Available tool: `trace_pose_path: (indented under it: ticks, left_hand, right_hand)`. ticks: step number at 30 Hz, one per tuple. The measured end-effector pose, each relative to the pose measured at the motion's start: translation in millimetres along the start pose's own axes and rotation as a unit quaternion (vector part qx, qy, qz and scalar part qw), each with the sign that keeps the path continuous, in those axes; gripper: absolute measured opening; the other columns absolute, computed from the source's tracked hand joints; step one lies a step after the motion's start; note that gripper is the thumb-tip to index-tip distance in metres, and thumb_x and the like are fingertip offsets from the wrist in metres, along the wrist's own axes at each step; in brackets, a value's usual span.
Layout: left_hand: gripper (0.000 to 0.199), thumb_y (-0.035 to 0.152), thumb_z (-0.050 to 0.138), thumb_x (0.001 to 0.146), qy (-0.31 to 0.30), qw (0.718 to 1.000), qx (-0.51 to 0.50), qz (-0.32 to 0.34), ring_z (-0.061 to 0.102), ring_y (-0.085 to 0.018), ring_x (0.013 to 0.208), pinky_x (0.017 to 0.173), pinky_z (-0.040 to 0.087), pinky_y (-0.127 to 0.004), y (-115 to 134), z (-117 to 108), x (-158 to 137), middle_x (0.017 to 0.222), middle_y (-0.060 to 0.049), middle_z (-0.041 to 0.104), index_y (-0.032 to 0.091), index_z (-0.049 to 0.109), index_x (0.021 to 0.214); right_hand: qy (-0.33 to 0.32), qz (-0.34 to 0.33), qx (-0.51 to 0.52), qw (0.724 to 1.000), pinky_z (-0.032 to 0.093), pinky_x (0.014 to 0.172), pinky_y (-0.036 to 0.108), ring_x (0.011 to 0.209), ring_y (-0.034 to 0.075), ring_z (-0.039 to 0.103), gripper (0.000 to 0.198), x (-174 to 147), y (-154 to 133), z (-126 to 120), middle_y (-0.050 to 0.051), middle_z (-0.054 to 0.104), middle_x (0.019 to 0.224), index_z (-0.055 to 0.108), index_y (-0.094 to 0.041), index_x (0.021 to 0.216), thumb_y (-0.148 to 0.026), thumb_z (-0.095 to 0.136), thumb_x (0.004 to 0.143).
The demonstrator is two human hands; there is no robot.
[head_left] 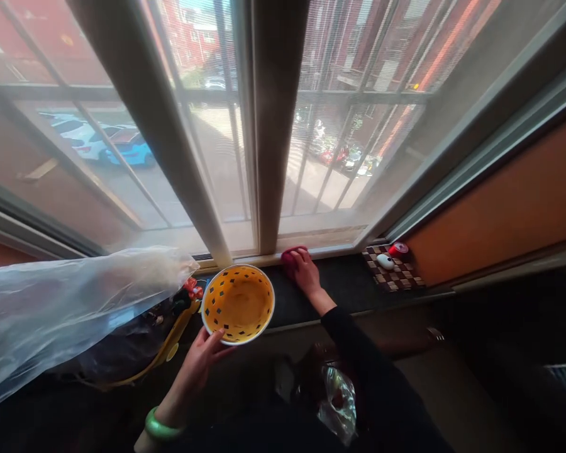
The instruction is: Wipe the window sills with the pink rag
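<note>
My left hand (199,363) grips the near rim of a round yellow basket (240,302), thumb over the edge and fingers underneath. Diamond-shaped holes run around the basket's wall, its rim is white, and nothing lies inside it. To the right, my right hand (306,275) is closed over a dark red cloth (290,259). That cloth is pressed against the dark windowsill (337,281) at the foot of the window frame. Part of the cloth is hidden under my fingers.
On the sill's right end, a brown and cream checkered mat (382,277) bears a white oval object (385,262) and a red spool-like item (399,250). Clear plastic sheeting (85,302) covers things at left. A crumpled plastic bag (338,402) lies below.
</note>
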State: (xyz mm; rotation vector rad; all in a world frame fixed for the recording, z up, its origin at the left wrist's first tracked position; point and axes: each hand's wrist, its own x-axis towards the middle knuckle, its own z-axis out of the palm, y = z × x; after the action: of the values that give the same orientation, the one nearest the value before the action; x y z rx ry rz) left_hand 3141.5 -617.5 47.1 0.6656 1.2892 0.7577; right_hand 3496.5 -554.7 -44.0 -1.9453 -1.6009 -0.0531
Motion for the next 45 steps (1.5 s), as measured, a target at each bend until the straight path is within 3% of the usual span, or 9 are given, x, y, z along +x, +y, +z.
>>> trace_pose_path:
  ticks: [6, 9, 16, 20, 26, 32, 36, 40, 45]
  left_hand:
    - [0.035, 0.013, 0.074, 0.086, 0.007, 1.000, 0.021, -0.003, 0.079, -0.027, 0.088, 0.076, 0.069, -0.043, 6, 14, 3, 0.116, -0.015, 0.075, 0.015, 0.061, 0.118]
    - [0.035, 0.012, 0.074, 0.085, -0.001, 1.000, 0.012, -0.004, 0.080, -0.027, 0.087, 0.079, 0.069, -0.045, 8, 18, 4, 0.116, -0.014, 0.075, 0.015, 0.061, 0.117]
    - [0.032, 0.012, 0.073, 0.086, -0.013, 1.000, 0.009, -0.026, 0.080, -0.027, 0.085, 0.078, 0.069, -0.045, 16, 26, 4, 0.112, -0.014, 0.076, 0.014, 0.060, 0.116]
    - [0.030, 0.013, 0.070, 0.089, -0.020, 0.999, 0.012, -0.027, 0.079, -0.026, 0.083, 0.077, 0.069, -0.044, 18, 29, 5, 0.112, -0.012, 0.075, 0.015, 0.060, 0.118]
    - [0.025, 0.015, 0.066, 0.092, -0.021, 0.999, 0.013, -0.027, 0.078, -0.024, 0.081, 0.075, 0.069, -0.040, 20, 30, 6, 0.114, -0.010, 0.073, 0.015, 0.060, 0.117]
    - [0.022, 0.015, 0.067, 0.091, -0.027, 0.999, 0.019, -0.028, 0.078, -0.024, 0.084, 0.077, 0.069, -0.040, 20, 28, 7, 0.118, -0.009, 0.071, 0.018, 0.061, 0.113]
    - [0.020, 0.017, 0.067, 0.092, -0.023, 0.999, 0.013, -0.035, 0.077, -0.024, 0.084, 0.078, 0.069, -0.041, 21, 29, 5, 0.119, -0.010, 0.071, 0.019, 0.062, 0.111]
    - [0.025, 0.018, 0.070, 0.089, -0.016, 0.999, 0.011, -0.031, 0.076, -0.022, 0.080, 0.077, 0.069, -0.041, 21, 29, 2, 0.118, -0.010, 0.071, 0.018, 0.062, 0.112]
    - [0.032, 0.020, 0.072, 0.087, -0.022, 0.999, 0.009, -0.027, 0.077, -0.023, 0.083, 0.078, 0.069, -0.042, 17, 27, 1, 0.122, -0.013, 0.071, 0.017, 0.062, 0.117]
  right_hand:
    - [0.064, 0.105, -0.106, 0.987, 0.057, 0.098, 0.037, 0.119, 0.027, 0.064, 0.045, 0, 116, -68, 0.015, 0.057, 0.144, 0.062, -0.017, 0.134, -0.010, 0.048, 0.092]
    - [0.070, 0.104, -0.120, 0.985, 0.056, 0.100, 0.039, 0.122, 0.028, 0.063, 0.046, -3, 143, -82, 0.015, 0.057, 0.144, 0.061, -0.017, 0.134, -0.010, 0.048, 0.090]
    - [0.127, 0.158, -0.033, 0.979, 0.057, 0.100, 0.040, 0.131, 0.029, 0.058, 0.045, -6, 105, -55, 0.017, 0.054, 0.147, 0.058, -0.016, 0.131, -0.014, 0.048, 0.087]
    - [0.064, 0.080, -0.010, 0.995, 0.055, 0.102, 0.038, 0.127, 0.026, 0.060, 0.041, -2, 106, -76, 0.011, 0.058, 0.144, 0.063, -0.021, 0.122, -0.012, 0.050, 0.084]
    - [0.084, 0.167, -0.021, 0.982, 0.056, 0.099, 0.045, 0.126, 0.031, 0.060, 0.046, -5, 111, -90, 0.017, 0.050, 0.153, 0.060, -0.015, 0.127, -0.012, 0.049, 0.083]
    - [-0.017, 0.135, 0.145, 0.980, 0.056, 0.092, 0.034, 0.099, 0.023, 0.069, 0.037, -33, 88, -99, 0.006, 0.074, 0.109, 0.065, -0.021, 0.111, -0.018, 0.050, 0.078]
    - [0.026, 0.156, -0.009, 0.987, 0.049, 0.105, 0.048, 0.122, 0.032, 0.062, 0.055, -72, 106, -119, 0.014, 0.065, 0.137, 0.056, -0.020, 0.139, -0.035, 0.059, 0.086]
    - [-0.037, 0.108, -0.165, 0.980, 0.031, 0.120, 0.060, 0.154, 0.040, 0.026, 0.073, -96, 134, -99, 0.015, 0.036, 0.166, 0.044, -0.019, 0.155, -0.054, 0.056, 0.093]
    - [-0.045, 0.167, -0.164, 0.971, 0.033, 0.119, 0.060, 0.150, 0.039, 0.033, 0.057, -61, 142, -62, 0.020, 0.037, 0.164, 0.053, -0.013, 0.149, -0.039, 0.048, 0.098]
